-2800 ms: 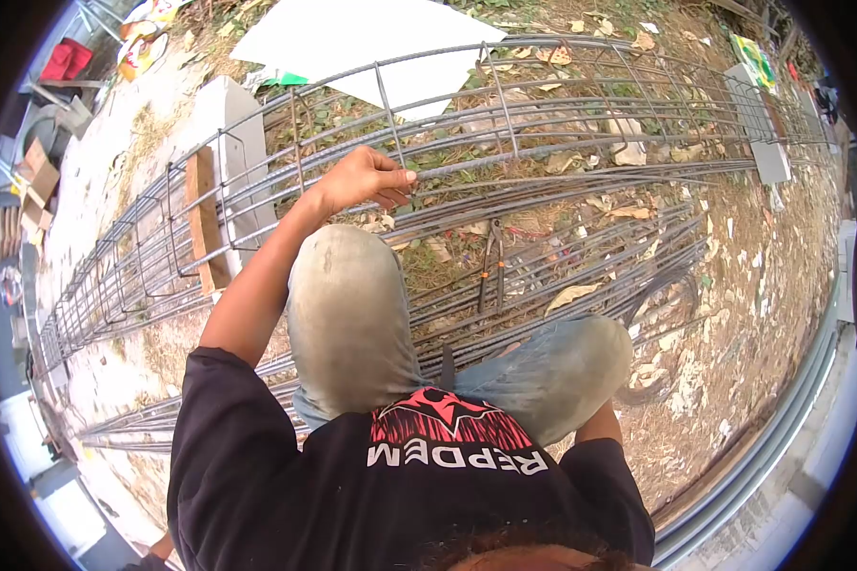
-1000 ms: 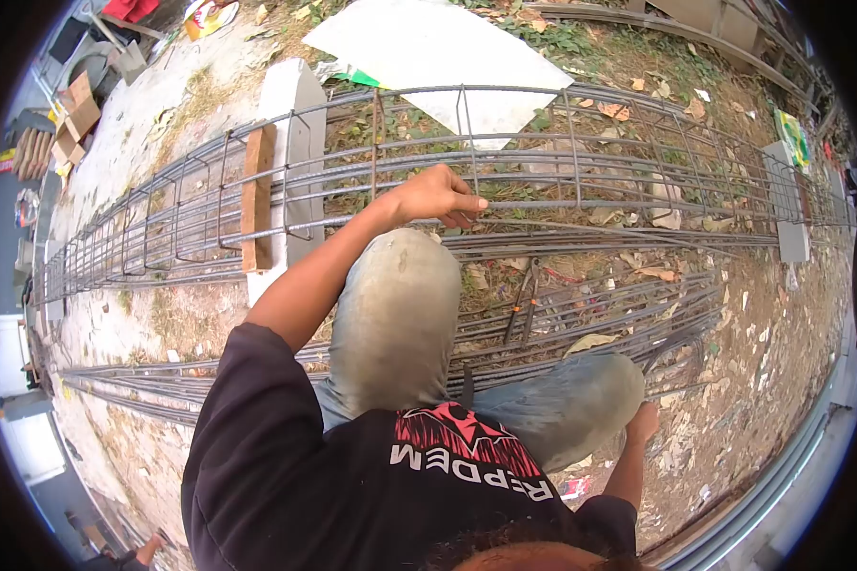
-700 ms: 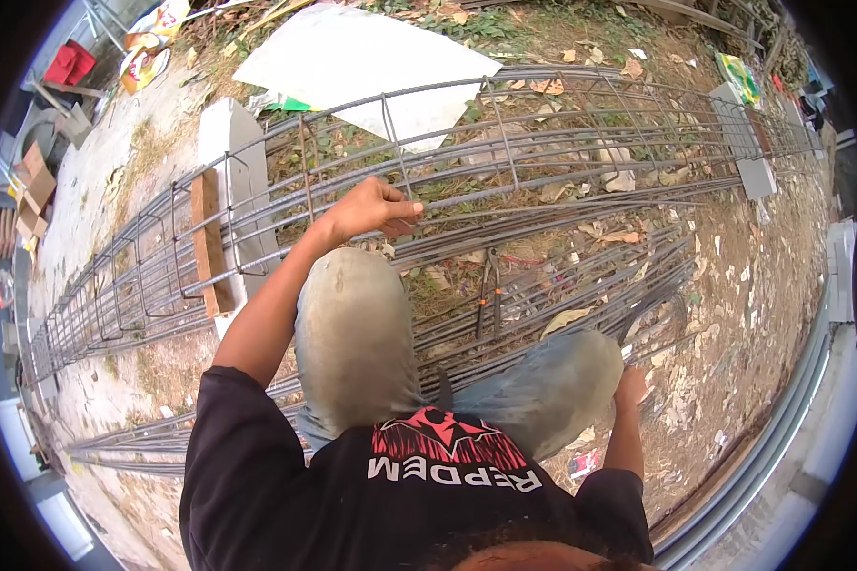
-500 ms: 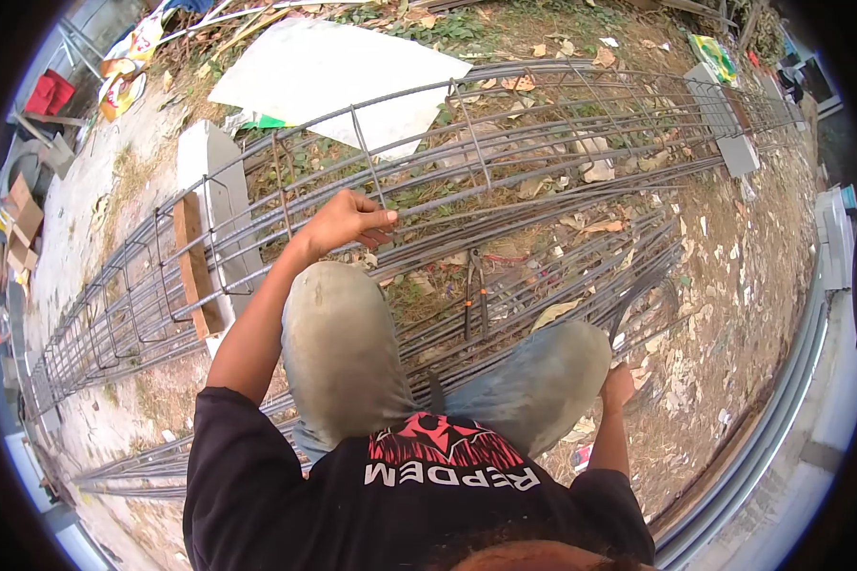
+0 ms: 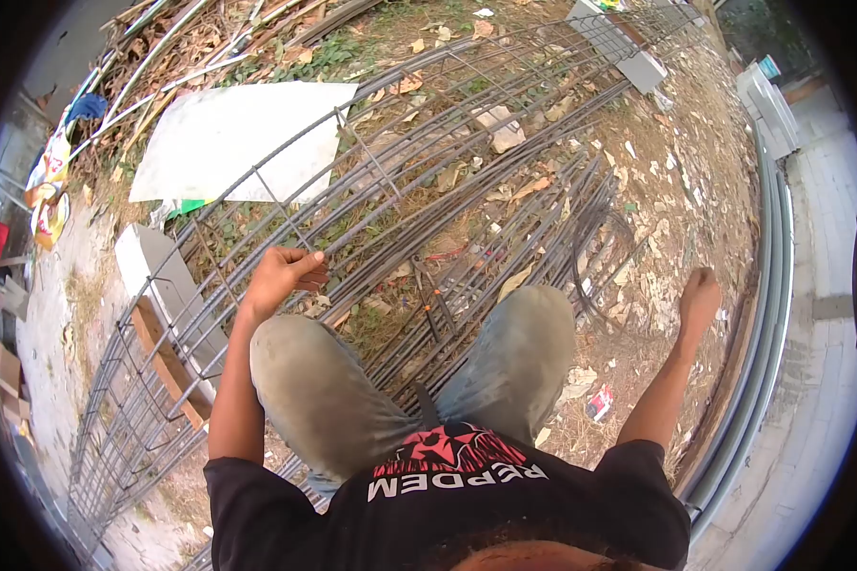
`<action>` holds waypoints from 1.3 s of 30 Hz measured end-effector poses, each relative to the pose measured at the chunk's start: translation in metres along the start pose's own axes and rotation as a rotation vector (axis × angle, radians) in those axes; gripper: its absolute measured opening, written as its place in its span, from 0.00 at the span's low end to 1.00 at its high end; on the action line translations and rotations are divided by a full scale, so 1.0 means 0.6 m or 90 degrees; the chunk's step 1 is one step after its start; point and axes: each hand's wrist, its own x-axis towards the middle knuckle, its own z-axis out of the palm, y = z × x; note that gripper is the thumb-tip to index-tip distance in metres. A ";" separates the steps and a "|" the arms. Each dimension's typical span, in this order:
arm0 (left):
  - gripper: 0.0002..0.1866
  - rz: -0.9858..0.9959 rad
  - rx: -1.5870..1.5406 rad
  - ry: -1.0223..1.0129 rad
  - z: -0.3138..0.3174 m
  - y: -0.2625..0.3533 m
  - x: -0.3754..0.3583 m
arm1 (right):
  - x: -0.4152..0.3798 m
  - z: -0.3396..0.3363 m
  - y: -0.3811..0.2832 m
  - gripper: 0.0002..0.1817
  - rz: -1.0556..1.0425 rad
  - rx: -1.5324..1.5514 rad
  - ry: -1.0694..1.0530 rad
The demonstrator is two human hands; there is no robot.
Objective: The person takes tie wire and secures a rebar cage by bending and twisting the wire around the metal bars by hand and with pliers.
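Rebar cage [image 5: 371,190] lay lengthwise on the ground before the crouching person. Left hand [image 5: 281,276] was curled closed around a top bar; right hand [image 5: 700,295] hung fisted, empty. Judged stiff, heavy, rough-surfaced; best gripped on a long bar near a stirrup.
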 end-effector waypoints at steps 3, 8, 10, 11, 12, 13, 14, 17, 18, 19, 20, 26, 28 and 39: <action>0.27 0.020 0.031 0.017 0.007 0.013 -0.009 | 0.039 -0.115 -0.053 0.17 -0.004 -0.002 0.144; 0.24 0.002 0.408 0.090 -0.009 0.053 -0.033 | 0.086 -0.302 -0.141 0.16 -0.011 0.016 0.318; 0.22 0.119 0.473 0.200 -0.014 0.094 -0.067 | 0.109 -0.389 -0.191 0.16 -0.050 0.085 0.430; 0.22 0.187 0.497 0.253 -0.013 0.119 -0.078 | 0.117 -0.420 -0.224 0.17 -0.080 0.126 0.506; 0.21 0.250 0.452 0.276 -0.010 0.155 -0.090 | 0.118 -0.437 -0.266 0.15 -0.151 0.221 0.515; 0.20 0.310 0.402 0.301 -0.005 0.193 -0.108 | 0.120 -0.435 -0.305 0.13 -0.232 0.267 0.468; 0.21 0.391 0.304 0.287 0.006 0.235 -0.127 | 0.121 -0.434 -0.344 0.11 -0.311 0.318 0.410; 0.27 0.703 0.106 0.318 0.066 0.358 -0.182 | 0.067 -0.425 -0.483 0.08 -0.502 0.402 0.108; 0.29 0.803 0.133 0.315 0.084 0.390 -0.191 | 0.027 -0.420 -0.537 0.07 -0.585 0.425 0.084; 0.30 0.903 0.159 0.308 0.104 0.416 -0.196 | -0.001 -0.406 -0.584 0.07 -0.707 0.450 0.129; 0.31 0.943 0.155 0.277 0.128 0.435 -0.199 | -0.034 -0.399 -0.622 0.08 -0.734 0.480 0.114; 0.20 0.837 0.000 0.315 0.102 0.423 -0.159 | -0.071 -0.391 -0.714 0.10 -0.640 0.788 -0.083; 0.22 0.829 -0.096 0.366 0.021 0.411 -0.163 | -0.078 -0.343 -0.692 0.11 -0.659 0.793 -0.198; 0.25 0.861 0.383 0.401 0.047 0.426 -0.223 | -0.093 -0.302 -0.682 0.07 -0.686 0.833 -0.157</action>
